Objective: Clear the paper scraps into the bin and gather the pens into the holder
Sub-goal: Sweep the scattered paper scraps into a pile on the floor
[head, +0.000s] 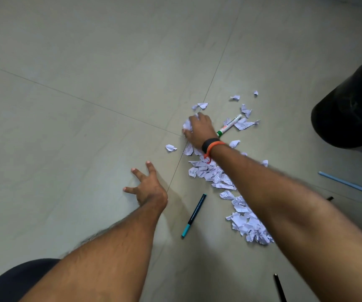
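White paper scraps [219, 177] trail back from the right hand [199, 131], which clutches a wad; black bin [350, 110] lies to its right; left hand [147, 188] splayed, empty.

An indoor room with a hard floor [88, 83] of large pale grey tiles and thin grout lines — an office or a home, which one cannot be told. Printed paper scraps [217, 177], a whiteboard marker [230, 125] and pens [194, 214] lie scattered beside a black bin [350, 110] — desk things.
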A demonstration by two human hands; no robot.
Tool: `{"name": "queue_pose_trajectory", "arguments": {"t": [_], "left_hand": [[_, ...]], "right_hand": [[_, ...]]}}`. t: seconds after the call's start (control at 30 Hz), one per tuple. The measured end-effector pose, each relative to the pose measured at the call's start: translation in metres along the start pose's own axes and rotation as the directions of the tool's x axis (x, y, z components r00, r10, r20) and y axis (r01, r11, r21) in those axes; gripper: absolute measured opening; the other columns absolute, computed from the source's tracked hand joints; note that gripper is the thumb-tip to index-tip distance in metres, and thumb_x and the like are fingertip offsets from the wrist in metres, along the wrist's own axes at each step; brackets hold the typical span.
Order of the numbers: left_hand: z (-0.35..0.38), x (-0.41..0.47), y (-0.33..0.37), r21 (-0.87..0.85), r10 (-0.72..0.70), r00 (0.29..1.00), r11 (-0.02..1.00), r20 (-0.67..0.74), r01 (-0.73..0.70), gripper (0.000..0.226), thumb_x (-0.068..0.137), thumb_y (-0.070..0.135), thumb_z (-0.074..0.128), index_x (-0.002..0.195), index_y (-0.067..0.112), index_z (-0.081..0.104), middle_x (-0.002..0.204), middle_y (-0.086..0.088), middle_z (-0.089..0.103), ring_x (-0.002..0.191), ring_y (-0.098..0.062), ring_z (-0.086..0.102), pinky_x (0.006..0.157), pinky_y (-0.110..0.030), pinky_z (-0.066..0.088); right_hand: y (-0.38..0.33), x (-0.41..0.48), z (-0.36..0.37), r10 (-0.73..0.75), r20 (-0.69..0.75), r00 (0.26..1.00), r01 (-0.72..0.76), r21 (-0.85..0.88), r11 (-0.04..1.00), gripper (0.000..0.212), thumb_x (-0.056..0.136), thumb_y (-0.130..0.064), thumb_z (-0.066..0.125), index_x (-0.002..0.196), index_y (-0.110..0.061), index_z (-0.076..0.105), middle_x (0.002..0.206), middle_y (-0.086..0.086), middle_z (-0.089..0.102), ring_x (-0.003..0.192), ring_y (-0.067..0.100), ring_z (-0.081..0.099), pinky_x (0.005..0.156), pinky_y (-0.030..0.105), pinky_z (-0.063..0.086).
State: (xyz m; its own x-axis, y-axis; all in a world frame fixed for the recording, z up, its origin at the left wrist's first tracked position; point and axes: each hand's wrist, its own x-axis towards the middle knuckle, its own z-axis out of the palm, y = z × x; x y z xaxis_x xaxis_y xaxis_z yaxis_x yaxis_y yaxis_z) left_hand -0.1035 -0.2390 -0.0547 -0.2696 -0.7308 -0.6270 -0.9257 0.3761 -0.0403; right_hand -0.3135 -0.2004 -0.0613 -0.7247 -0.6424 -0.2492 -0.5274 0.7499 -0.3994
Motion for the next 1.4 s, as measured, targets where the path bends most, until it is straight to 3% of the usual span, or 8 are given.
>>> {"name": "queue_pose_trajectory", "arguments": {"t": [0.27, 0.53, 0.73, 0.9, 1.03, 1.2, 1.3, 1.4], "left_hand": [[-0.002, -0.002, 0.000, 0.002, -0.004, 1.000, 1.000, 0.024, 0.004, 0.119, 0.082, 0.010, 0.075, 0.148, 0.039, -0.020, 0.160, -0.009, -0.017, 0.139, -0.060, 0.008, 0.092, -0.048, 0.051], [-0.002, -0.002, -0.001, 0.030, 0.024, 0.999, 0.999, 0.023, -0.024, 0.122, 0.079, 0.008, 0.077, 0.148, 0.035, -0.020, 0.159, -0.014, -0.015, 0.137, -0.060, 0.015, 0.100, -0.052, 0.046], [-0.010, -0.010, 0.000, -0.023, 0.023, 0.999, 0.999, 0.030, -0.023, 0.116, 0.081, 0.012, 0.076, 0.149, 0.038, -0.014, 0.161, -0.010, -0.015, 0.139, -0.059, 0.010, 0.089, -0.049, 0.052], [-0.019, -0.018, 0.000, -0.008, 0.029, 0.997, 1.000, 0.074, -0.029, 0.125, 0.074, 0.022, 0.083, 0.150, 0.036, -0.015, 0.160, -0.013, -0.015, 0.139, -0.055, 0.021, 0.101, -0.050, 0.043], [-0.022, -0.020, 0.001, -0.015, 0.028, 0.996, 1.000, 0.086, -0.026, 0.129, 0.071, 0.020, 0.085, 0.150, 0.035, -0.015, 0.160, -0.014, -0.016, 0.136, -0.053, 0.029, 0.105, -0.051, 0.038], [-0.024, -0.022, 0.002, 0.008, 0.028, 0.995, 1.000, 0.091, -0.029, 0.130, 0.070, 0.025, 0.086, 0.150, 0.034, -0.017, 0.160, -0.015, -0.016, 0.137, -0.052, 0.029, 0.106, -0.051, 0.037], [-0.022, -0.020, 0.001, 0.013, 0.030, 0.995, 0.999, 0.091, -0.031, 0.131, 0.070, 0.024, 0.086, 0.150, 0.034, -0.017, 0.159, -0.016, -0.016, 0.137, -0.052, 0.028, 0.107, -0.053, 0.036], [-0.017, -0.014, 0.001, 0.030, 0.032, 0.997, 0.999, 0.071, -0.034, 0.128, 0.073, 0.020, 0.084, 0.150, 0.034, -0.017, 0.160, -0.015, -0.015, 0.137, -0.053, 0.027, 0.102, -0.052, 0.041]], "right_hand": [[-0.002, -0.089, 0.034, -0.226, -0.030, 0.974, 0.223, -0.081, 0.971, 0.029, 0.088, -0.019, 0.052, 0.113, -0.004, 0.055, 0.127, 0.016, 0.049, 0.119, 0.035, 0.044, 0.097, 0.041, 0.042], [0.023, -0.124, 0.002, -0.062, -0.224, 0.973, 0.049, -0.065, 0.997, 0.036, 0.078, -0.009, 0.061, 0.114, -0.008, 0.063, 0.134, 0.019, 0.052, 0.127, 0.037, 0.043, 0.109, 0.043, 0.036], [-0.041, -0.078, 0.026, -0.399, -0.078, 0.914, 0.387, -0.134, 0.912, 0.032, 0.080, -0.009, 0.055, 0.111, -0.009, 0.065, 0.135, 0.020, 0.052, 0.123, 0.038, 0.046, 0.103, 0.043, 0.043], [-0.010, -0.097, 0.035, -0.365, 0.015, 0.931, 0.354, -0.282, 0.892, 0.018, 0.068, 0.005, 0.056, 0.081, -0.002, 0.066, 0.090, 0.014, 0.065, 0.085, 0.036, 0.059, 0.064, 0.040, 0.052], [0.032, -0.112, 0.021, -0.335, -0.074, 0.939, 0.276, -0.415, 0.867, 0.013, 0.066, -0.001, 0.062, 0.059, -0.012, 0.063, 0.065, 0.006, 0.062, 0.070, 0.030, 0.056, 0.059, 0.033, 0.049], [0.012, -0.044, -0.010, -0.349, -0.190, 0.918, 0.295, -0.264, 0.918, 0.024, 0.085, -0.006, 0.055, 0.105, -0.011, 0.069, 0.115, 0.010, 0.066, 0.107, 0.034, 0.054, 0.085, 0.040, 0.051], [0.008, 0.000, -0.025, -0.374, 0.100, 0.922, 0.385, -0.342, 0.857, 0.056, 0.088, 0.001, 0.051, 0.140, -0.016, 0.042, 0.152, 0.013, 0.032, 0.139, 0.038, 0.027, 0.106, 0.048, 0.039], [0.017, 0.018, -0.034, -0.344, 0.239, 0.908, 0.419, -0.513, 0.750, 0.073, 0.087, 0.005, 0.047, 0.149, -0.023, 0.021, 0.161, 0.010, 0.008, 0.147, 0.037, 0.007, 0.112, 0.057, 0.026]]}}
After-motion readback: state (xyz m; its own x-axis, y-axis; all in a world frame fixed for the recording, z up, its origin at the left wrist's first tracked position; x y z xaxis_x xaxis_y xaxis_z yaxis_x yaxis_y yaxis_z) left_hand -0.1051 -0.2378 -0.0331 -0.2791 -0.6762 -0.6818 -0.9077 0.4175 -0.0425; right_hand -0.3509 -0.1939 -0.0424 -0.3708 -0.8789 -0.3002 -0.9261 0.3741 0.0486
